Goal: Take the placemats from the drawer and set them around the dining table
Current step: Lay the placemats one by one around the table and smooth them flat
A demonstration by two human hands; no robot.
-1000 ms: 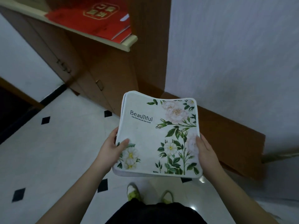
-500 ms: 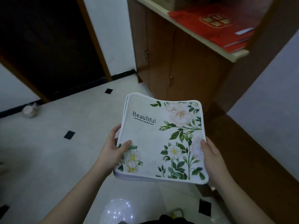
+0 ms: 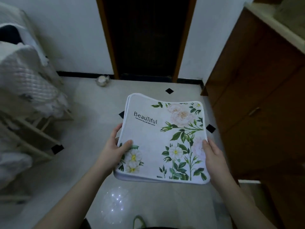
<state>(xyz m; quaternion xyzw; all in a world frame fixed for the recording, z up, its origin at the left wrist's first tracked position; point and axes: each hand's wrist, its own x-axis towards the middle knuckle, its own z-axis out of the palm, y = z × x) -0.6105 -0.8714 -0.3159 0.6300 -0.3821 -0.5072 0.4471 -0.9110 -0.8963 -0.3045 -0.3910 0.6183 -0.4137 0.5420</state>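
Note:
A stack of white placemats (image 3: 158,141) printed with flowers and the word "BeauTiful" is held flat at waist height over the floor. My left hand (image 3: 113,151) grips its left edge, thumb on top and fingers underneath. My right hand (image 3: 214,157) grips its right edge the same way. The dining table and the drawer are out of sight.
A brown wooden cabinet (image 3: 257,100) with drawers stands on the right. A dark doorway (image 3: 145,37) lies straight ahead. A rack draped with white quilted fabric (image 3: 24,83) fills the left. A small round object (image 3: 102,80) sits by the skirting, a clear balloon (image 3: 115,204) near my feet.
My view has swung left: the cabinet slid to the right, the doorway came to the centre and the fabric rack appeared. Both hands keep the same grip on the stack.

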